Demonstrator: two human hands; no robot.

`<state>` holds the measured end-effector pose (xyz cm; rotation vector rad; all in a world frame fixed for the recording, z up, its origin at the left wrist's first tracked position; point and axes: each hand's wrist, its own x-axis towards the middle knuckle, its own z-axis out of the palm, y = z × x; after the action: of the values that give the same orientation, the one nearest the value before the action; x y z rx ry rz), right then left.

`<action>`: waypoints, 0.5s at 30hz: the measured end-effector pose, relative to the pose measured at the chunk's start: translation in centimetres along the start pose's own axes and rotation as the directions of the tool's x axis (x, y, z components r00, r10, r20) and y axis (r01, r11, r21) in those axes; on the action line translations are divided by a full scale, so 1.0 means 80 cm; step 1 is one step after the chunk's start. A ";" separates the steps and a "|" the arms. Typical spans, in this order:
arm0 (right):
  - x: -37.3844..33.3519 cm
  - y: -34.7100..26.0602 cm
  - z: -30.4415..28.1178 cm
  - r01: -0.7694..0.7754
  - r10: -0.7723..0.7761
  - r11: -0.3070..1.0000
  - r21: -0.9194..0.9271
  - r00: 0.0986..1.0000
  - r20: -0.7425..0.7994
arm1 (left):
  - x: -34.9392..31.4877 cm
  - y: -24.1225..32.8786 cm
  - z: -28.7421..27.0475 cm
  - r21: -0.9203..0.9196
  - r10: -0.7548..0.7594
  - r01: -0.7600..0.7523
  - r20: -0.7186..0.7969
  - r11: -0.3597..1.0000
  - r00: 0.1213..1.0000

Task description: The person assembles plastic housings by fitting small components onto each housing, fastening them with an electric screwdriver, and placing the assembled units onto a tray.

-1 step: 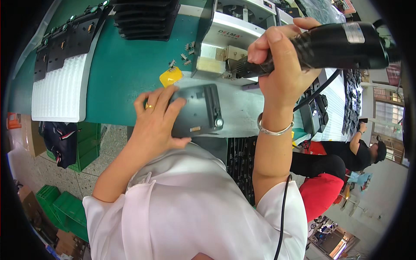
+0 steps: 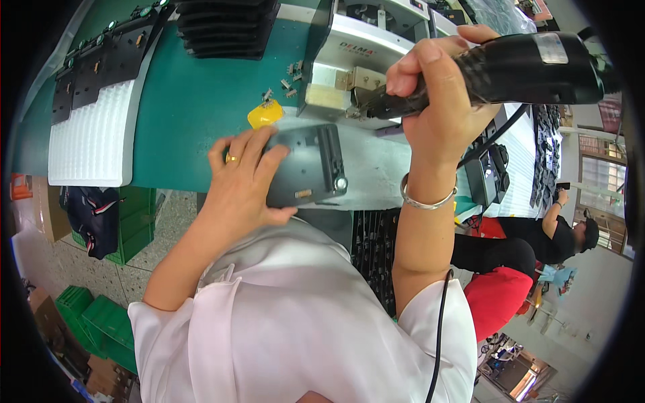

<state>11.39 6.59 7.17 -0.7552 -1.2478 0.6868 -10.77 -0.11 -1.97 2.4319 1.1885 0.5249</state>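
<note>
My right hand (image 2: 440, 87) is wrapped around a black electric screwdriver (image 2: 524, 70), held almost level. Its tip end reaches left to the metal outlet (image 2: 356, 104) on the front of a screw feeder (image 2: 359, 50); whether a screw sits on the bit is too small to tell. Below and to the left, a flat black plastic housing (image 2: 304, 164) lies on a pale sheet at the bench's near edge. My left hand (image 2: 245, 171) grips its left side, fingers over the top face and thumb by the near edge. A small metal-coloured connector (image 2: 303, 194) shows near its front edge.
Small metal connectors (image 2: 289, 84) and a yellow piece (image 2: 265, 115) lie beyond the housing. A stack of black trays (image 2: 225, 30) stands at the back. White foam (image 2: 91, 144) bearing black panels (image 2: 101, 70) is at left. Another person (image 2: 557, 235) is at far right.
Very little differs. The housing under my left hand sits slightly farther from me, and the screwdriver in my right hand has shifted a touch.
</note>
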 end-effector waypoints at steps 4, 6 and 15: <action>-0.023 -0.007 -0.013 0.011 -0.011 0.998 0.054 1.000 -0.015 | 0.000 -0.005 0.004 -0.028 -0.006 0.006 -0.002 1.000 1.000; -0.040 -0.017 -0.019 0.006 -0.002 0.973 0.229 1.000 -0.017 | -0.003 -0.005 0.005 -0.046 -0.032 0.032 -0.002 0.998 0.999; -0.101 -0.022 -0.017 -0.055 0.066 0.988 0.147 0.995 -0.075 | 0.001 0.034 0.042 -0.059 0.178 -0.205 -0.311 0.977 0.934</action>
<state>11.33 -1.06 3.81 -0.6958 -1.0940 0.7813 -7.29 -2.18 -3.52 2.4632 1.0153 1.0222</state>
